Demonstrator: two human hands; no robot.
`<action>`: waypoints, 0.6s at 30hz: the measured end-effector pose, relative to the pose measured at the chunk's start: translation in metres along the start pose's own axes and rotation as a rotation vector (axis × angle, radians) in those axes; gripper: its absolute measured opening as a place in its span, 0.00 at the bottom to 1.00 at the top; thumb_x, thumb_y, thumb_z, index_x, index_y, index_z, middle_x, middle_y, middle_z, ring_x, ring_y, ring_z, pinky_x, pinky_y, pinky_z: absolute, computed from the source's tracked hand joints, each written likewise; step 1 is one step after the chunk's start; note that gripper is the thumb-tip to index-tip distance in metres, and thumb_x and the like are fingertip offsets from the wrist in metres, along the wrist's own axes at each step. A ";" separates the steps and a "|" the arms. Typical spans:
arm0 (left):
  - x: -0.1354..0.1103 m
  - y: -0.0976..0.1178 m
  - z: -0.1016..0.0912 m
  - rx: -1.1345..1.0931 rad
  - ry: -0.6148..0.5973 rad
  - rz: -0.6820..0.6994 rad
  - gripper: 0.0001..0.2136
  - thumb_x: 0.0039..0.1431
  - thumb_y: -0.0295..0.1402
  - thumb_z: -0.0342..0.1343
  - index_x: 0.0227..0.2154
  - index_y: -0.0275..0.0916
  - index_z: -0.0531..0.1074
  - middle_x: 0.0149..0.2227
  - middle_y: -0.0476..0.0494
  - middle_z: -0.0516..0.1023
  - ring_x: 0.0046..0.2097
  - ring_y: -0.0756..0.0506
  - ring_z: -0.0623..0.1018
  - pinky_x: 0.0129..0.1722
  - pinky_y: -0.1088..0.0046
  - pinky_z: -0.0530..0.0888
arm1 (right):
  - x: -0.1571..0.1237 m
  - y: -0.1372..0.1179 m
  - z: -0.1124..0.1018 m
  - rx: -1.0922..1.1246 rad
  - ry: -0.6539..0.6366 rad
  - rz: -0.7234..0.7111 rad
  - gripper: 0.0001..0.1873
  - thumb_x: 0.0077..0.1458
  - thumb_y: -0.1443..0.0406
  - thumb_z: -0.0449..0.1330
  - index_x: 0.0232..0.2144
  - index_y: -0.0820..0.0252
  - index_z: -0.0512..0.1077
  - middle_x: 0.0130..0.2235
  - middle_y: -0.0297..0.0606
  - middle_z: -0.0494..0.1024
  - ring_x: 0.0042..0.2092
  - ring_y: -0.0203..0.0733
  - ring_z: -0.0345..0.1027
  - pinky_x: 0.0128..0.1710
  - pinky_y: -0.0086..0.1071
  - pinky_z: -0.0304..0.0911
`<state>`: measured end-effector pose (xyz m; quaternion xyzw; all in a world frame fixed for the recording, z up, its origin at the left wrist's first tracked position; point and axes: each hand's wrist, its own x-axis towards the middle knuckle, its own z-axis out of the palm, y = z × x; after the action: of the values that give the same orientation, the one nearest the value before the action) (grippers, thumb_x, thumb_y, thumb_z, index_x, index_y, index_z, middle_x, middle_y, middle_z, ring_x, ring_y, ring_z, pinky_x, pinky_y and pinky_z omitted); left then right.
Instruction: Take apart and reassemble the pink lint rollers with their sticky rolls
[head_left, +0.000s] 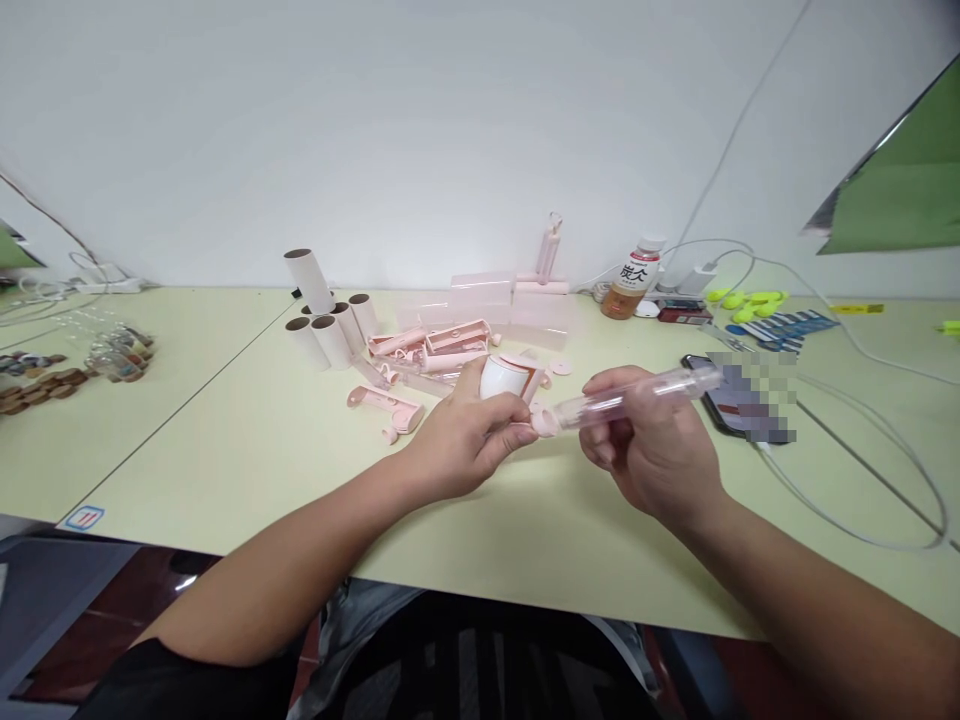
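My left hand (469,435) is closed around a white, curved piece with a red-brown band (507,378); whether it is a roll or a curled sheet I cannot tell. Its thumb and finger meet by a small pink round part (547,420). Wrapped in the fingers of my right hand (652,450) is a clear plastic tube (611,404), tilted slightly, its left end against that pink part. Whether the two are joined is unclear. Behind my left hand lies a pile of pink plastic parts (457,340), with a pink holder (390,408) lying nearer on the left.
White cardboard tubes (307,280) stand at the back left. A drink bottle (636,278) is by the wall. On the right lie a phone (731,400) with a white cable (847,545), yellow-green pieces (750,303) and blue-and-white strips (784,328). Corks (45,385) sit far left.
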<state>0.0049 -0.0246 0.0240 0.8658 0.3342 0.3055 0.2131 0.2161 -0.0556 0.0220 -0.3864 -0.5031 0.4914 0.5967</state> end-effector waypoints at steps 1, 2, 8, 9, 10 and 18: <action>0.000 0.000 0.000 0.005 0.005 0.010 0.12 0.65 0.42 0.52 0.39 0.41 0.76 0.47 0.39 0.62 0.48 0.40 0.69 0.47 0.63 0.71 | 0.000 0.000 0.000 -0.009 -0.007 0.007 0.21 0.49 0.45 0.66 0.32 0.55 0.72 0.17 0.27 0.67 0.15 0.32 0.53 0.14 0.28 0.47; 0.000 -0.001 0.000 0.010 0.008 0.012 0.12 0.65 0.43 0.52 0.39 0.42 0.77 0.47 0.39 0.62 0.48 0.40 0.69 0.47 0.64 0.71 | 0.000 0.000 0.000 -0.023 -0.016 0.021 0.20 0.48 0.48 0.68 0.32 0.56 0.72 0.18 0.28 0.69 0.15 0.32 0.55 0.13 0.28 0.47; -0.001 -0.005 -0.004 0.022 -0.002 -0.063 0.16 0.65 0.47 0.51 0.40 0.42 0.76 0.46 0.40 0.61 0.46 0.41 0.70 0.42 0.66 0.72 | 0.003 -0.001 -0.006 -0.024 -0.120 0.149 0.15 0.47 0.56 0.70 0.34 0.58 0.74 0.22 0.31 0.75 0.15 0.31 0.59 0.12 0.26 0.49; -0.001 -0.005 -0.005 0.020 0.008 -0.054 0.16 0.65 0.48 0.51 0.39 0.42 0.76 0.45 0.40 0.61 0.45 0.41 0.70 0.42 0.67 0.72 | 0.003 -0.002 -0.007 -0.020 -0.140 0.165 0.16 0.47 0.55 0.70 0.34 0.58 0.74 0.23 0.32 0.76 0.14 0.31 0.59 0.11 0.26 0.49; -0.002 -0.004 -0.007 0.018 0.017 -0.038 0.16 0.64 0.48 0.52 0.39 0.42 0.76 0.44 0.41 0.61 0.45 0.42 0.69 0.42 0.67 0.72 | 0.004 -0.003 -0.007 -0.013 -0.161 0.172 0.17 0.47 0.53 0.70 0.34 0.58 0.75 0.24 0.33 0.77 0.14 0.31 0.59 0.10 0.26 0.49; -0.002 0.001 -0.015 0.033 -0.027 0.033 0.13 0.64 0.44 0.54 0.35 0.40 0.76 0.40 0.42 0.61 0.42 0.43 0.68 0.39 0.69 0.69 | 0.002 0.004 -0.001 0.022 -0.194 0.174 0.20 0.48 0.49 0.69 0.34 0.59 0.77 0.23 0.34 0.78 0.14 0.33 0.63 0.09 0.26 0.55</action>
<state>-0.0058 -0.0244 0.0350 0.8786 0.3222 0.2917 0.1980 0.2165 -0.0525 0.0185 -0.3727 -0.5175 0.5819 0.5047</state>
